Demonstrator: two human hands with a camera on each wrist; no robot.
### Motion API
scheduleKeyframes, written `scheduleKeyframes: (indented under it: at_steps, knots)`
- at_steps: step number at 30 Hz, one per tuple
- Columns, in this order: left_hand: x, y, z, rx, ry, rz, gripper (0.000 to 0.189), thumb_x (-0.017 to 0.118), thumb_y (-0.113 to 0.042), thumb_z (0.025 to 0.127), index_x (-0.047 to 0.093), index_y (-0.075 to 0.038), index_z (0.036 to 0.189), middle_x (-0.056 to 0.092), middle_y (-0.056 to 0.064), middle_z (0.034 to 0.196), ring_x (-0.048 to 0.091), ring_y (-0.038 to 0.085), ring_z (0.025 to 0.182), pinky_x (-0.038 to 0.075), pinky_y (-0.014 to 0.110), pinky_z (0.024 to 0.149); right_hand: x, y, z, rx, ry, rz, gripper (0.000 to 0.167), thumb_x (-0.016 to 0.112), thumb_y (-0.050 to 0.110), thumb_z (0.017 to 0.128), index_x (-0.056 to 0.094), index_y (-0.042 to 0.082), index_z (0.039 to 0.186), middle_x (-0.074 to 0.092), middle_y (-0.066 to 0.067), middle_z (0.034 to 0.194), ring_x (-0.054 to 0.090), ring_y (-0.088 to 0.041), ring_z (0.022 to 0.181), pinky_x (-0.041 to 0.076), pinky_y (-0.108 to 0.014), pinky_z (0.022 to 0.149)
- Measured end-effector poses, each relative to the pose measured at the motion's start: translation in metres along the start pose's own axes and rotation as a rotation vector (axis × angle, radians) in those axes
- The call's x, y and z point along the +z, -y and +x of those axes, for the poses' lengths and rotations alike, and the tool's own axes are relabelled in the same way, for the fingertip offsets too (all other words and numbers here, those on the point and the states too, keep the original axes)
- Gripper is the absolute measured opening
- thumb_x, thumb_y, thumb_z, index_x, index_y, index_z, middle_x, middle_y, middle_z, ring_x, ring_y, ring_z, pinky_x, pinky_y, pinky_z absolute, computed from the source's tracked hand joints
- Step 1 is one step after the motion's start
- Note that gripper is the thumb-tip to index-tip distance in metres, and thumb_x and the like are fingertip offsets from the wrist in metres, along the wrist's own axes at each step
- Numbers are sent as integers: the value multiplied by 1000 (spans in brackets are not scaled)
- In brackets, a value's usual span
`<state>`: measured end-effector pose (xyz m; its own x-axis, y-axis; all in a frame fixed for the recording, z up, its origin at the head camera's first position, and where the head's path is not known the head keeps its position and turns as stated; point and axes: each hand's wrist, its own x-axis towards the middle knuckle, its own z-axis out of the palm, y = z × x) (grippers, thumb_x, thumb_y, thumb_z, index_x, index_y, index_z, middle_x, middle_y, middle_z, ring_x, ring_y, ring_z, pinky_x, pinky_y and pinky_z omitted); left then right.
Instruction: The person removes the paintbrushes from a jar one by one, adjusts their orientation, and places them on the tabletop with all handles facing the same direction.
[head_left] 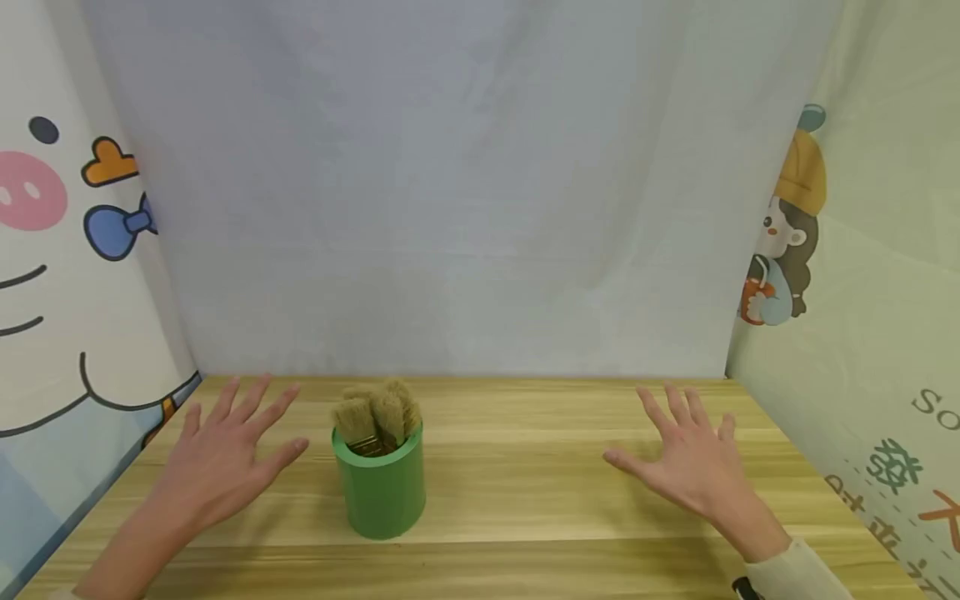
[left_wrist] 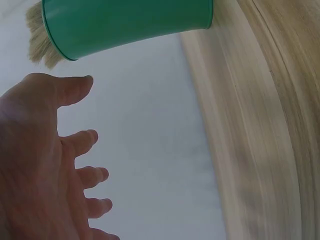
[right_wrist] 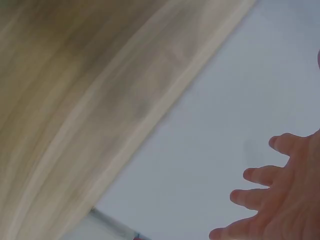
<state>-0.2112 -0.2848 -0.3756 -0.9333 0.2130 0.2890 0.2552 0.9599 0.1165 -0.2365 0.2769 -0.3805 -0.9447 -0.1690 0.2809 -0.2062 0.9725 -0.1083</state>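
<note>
A green cylindrical cup [head_left: 384, 496] stands upright on the table, left of the middle. Several brushes [head_left: 377, 412] stand in it with their tan bristles up; their handles are hidden inside. To the left of the cup, my left hand [head_left: 217, 462] hovers with its fingers spread, holding nothing. Its thumb points toward the cup without touching it, and the left wrist view shows the cup [left_wrist: 130, 22] just beyond that thumb. Farther off on the right side, my right hand [head_left: 693, 462] is held above the table, fingers spread and nothing in it.
The wooden table [head_left: 525, 492] has a light striped grain. A plain pale curtain [head_left: 465, 192] hangs along its back edge. Printed cloths border the sides: a cartoon pig cloth [head_left: 67, 350] at left and a pale green cloth [head_left: 862, 358] with a figure and lettering at right.
</note>
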Motion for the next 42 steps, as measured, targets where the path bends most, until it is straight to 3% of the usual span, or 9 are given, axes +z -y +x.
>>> scheduleKeyframes:
  at_steps: [8,12,15,18,23,27,32,38,42]
  knots:
    - [-7,-1,1,45,13,-82,91,63,-65,98,29,-19,169,23,26,170,18,59,150,18,84,106,-16,39,-1,-100,-21,132,105,61,82,88,36,17,167,31,-26,166,29,-49,150,16,-84,107]
    - [-9,-4,1,62,39,-234,97,70,-61,95,24,-23,171,22,25,170,17,59,150,20,84,104,-16,55,2,-173,-65,200,103,71,73,88,32,19,168,35,-25,164,40,-51,143,31,-75,108]
    - [-9,-6,1,71,67,-365,99,75,-56,94,20,-27,171,22,23,171,19,59,151,25,84,102,-16,67,4,-218,-94,234,105,78,64,87,27,24,170,39,-22,161,46,-48,139,45,-67,101]
    - [-8,-8,1,79,83,-457,100,79,-49,93,19,-29,171,25,22,170,24,58,149,30,83,100,-17,78,4,-236,-101,272,106,83,55,86,25,27,170,41,-18,160,47,-42,140,51,-64,95]
    - [-8,-9,1,102,114,-588,99,80,-38,94,18,-30,171,27,24,169,31,60,145,34,81,100,-16,91,7,-293,-104,337,103,87,35,89,25,19,170,43,-20,159,46,-42,142,48,-62,101]
    - [-4,-11,4,150,154,-760,94,77,-23,97,19,-27,171,23,21,171,24,58,149,29,79,106,-14,99,9,-332,-89,392,99,87,20,90,27,13,169,45,-20,159,46,-43,141,45,-61,107]
    - [4,-16,9,191,207,-975,86,70,-11,102,22,-25,171,24,20,171,18,53,153,27,73,111,-14,112,12,-358,-43,461,91,84,15,92,32,10,166,48,-17,157,50,-38,139,45,-57,108]
    - [8,-24,13,137,285,-1123,84,66,-13,104,17,-17,171,14,27,171,19,58,150,33,68,112,-16,134,16,-383,51,598,82,81,9,94,36,13,163,59,-10,142,60,-29,124,52,-48,98]
    - [10,-29,13,93,313,-1193,86,67,-13,103,14,-9,170,16,31,169,25,59,148,46,49,108,-18,148,18,-388,78,660,75,80,8,94,42,14,159,62,-3,128,62,-23,117,54,-45,93]
